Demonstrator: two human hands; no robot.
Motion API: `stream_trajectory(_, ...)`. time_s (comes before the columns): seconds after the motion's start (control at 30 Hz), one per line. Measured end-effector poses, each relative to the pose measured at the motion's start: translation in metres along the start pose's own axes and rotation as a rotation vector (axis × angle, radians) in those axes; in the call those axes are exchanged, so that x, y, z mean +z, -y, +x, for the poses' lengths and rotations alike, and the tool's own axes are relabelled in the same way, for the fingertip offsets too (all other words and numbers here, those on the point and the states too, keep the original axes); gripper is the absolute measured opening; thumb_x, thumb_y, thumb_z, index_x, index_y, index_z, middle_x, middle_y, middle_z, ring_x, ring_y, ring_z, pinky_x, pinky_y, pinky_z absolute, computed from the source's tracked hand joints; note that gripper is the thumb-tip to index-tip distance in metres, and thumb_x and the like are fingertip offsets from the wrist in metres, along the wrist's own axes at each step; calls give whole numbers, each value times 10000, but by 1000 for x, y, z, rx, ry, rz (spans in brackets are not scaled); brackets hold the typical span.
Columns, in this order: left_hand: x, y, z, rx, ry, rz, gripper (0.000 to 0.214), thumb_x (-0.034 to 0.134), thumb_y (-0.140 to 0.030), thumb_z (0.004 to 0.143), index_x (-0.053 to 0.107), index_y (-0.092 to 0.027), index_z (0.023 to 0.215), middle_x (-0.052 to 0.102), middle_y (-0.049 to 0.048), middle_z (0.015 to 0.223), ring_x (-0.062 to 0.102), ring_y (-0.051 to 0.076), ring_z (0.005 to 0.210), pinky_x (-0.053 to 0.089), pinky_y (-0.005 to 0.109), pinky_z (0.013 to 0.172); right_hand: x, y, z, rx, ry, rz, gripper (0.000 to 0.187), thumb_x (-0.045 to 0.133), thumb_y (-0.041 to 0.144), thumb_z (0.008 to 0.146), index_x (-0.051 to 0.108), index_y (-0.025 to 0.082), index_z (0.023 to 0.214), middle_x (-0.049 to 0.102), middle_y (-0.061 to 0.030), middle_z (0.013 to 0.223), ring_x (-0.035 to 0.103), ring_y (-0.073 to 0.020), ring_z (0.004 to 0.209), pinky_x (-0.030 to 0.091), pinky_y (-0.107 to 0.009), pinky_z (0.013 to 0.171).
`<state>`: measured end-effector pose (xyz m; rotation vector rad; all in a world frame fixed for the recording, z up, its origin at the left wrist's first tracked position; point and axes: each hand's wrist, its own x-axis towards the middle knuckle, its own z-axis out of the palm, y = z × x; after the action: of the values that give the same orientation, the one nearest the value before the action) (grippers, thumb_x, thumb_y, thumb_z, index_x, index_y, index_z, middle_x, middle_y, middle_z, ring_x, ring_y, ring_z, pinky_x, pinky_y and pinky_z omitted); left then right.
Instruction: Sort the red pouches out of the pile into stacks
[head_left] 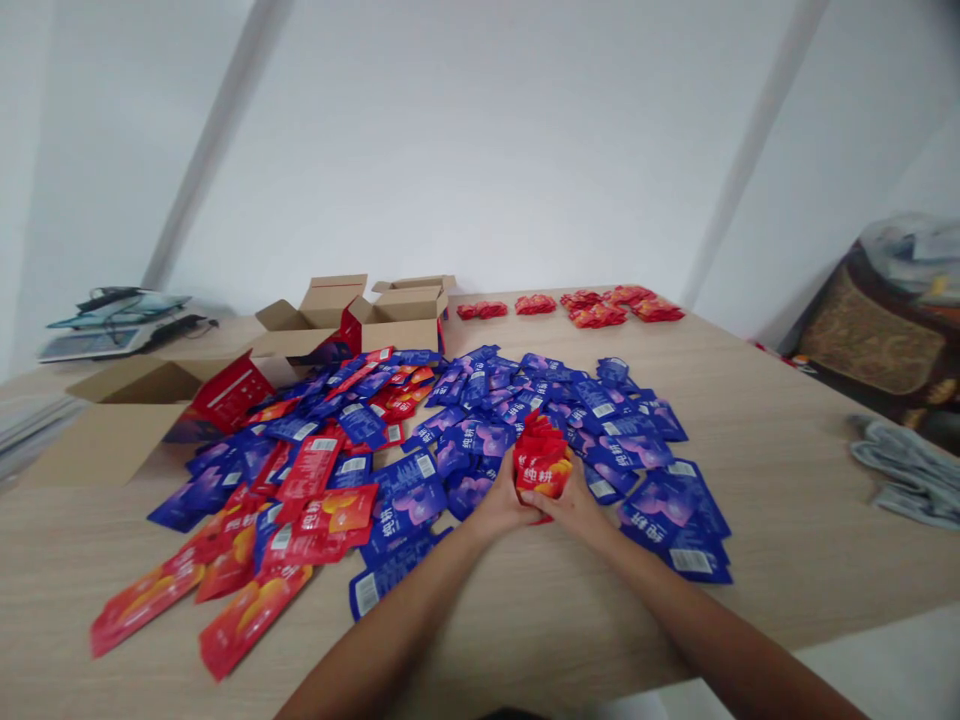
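Several small bundles of red packets [592, 303] already lie in a row at the far edge of the surface [787, 520], so the sorting looks partly done. Much is left, as far as I can judge: a wide spread of blue packets [480, 420] covers the middle, and loose red packets [247, 560] lie mixed among them on the left and toward the near edge. Open cardboard boxes [352, 310] stand behind the pile.

Both forearms reach in from the near edge and meet just in front of the blue spread. The left hand [501, 500] and the right hand [574, 503] close together around one stack of red packets [541, 458], held upright with its lower edge near the surface. Fingers curl around the sides of the stack and the thumbs press its front, so both hands are shut on it, squaring it up, it seems.

A scale [120, 320] sits at the far left, and a grey cloth [907, 475] lies at the right.
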<state>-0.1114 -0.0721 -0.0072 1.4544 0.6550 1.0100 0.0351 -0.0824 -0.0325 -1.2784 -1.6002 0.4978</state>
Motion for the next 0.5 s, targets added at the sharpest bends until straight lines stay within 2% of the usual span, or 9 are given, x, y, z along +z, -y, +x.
stream_trajectory(0.13,-6,0,3,41,-20,41,1069,837,-209,480,226,-231,1357,424,127,1353,431,318,1245,287,495,1082,7,2,4,-26,-73,21,771,739,546,592,463,214,1231,451,-129,1279,386,-336,1235,287,-562,1054)
stream_trajectory(0.27,0,0,-3,100,-21,44,1087,849,-241,480,205,-226,1355,361,145,1400,404,315,1272,265,503,1097,4,9,-2,-10,7,187,766,768,481,588,442,231,1235,464,-109,1262,481,-290,1168,365,-514,1032)
stream_trajectory(0.37,4,-7,-9,133,-7,81,1068,825,-240,538,173,-224,1384,359,148,1404,399,305,1278,259,499,1105,-3,24,-6,-10,33,268,749,797,433,566,482,228,1214,483,-123,1277,504,-308,1158,391,-522,1016)
stream_trajectory(0.43,5,-13,-13,161,2,109,1067,822,-218,542,183,-225,1396,362,148,1406,386,307,1289,240,493,1117,-10,33,-9,-20,44,353,903,828,379,536,393,265,1319,488,-126,1307,504,-313,1175,397,-521,1018)
stream_trajectory(0.5,5,-16,-19,137,-9,66,1082,837,-197,511,220,-233,1399,365,141,1410,361,316,1306,212,488,1129,-17,39,-12,-10,114,464,1090,837,332,534,204,322,1420,462,-116,1355,509,-298,1188,414,-509,1010)
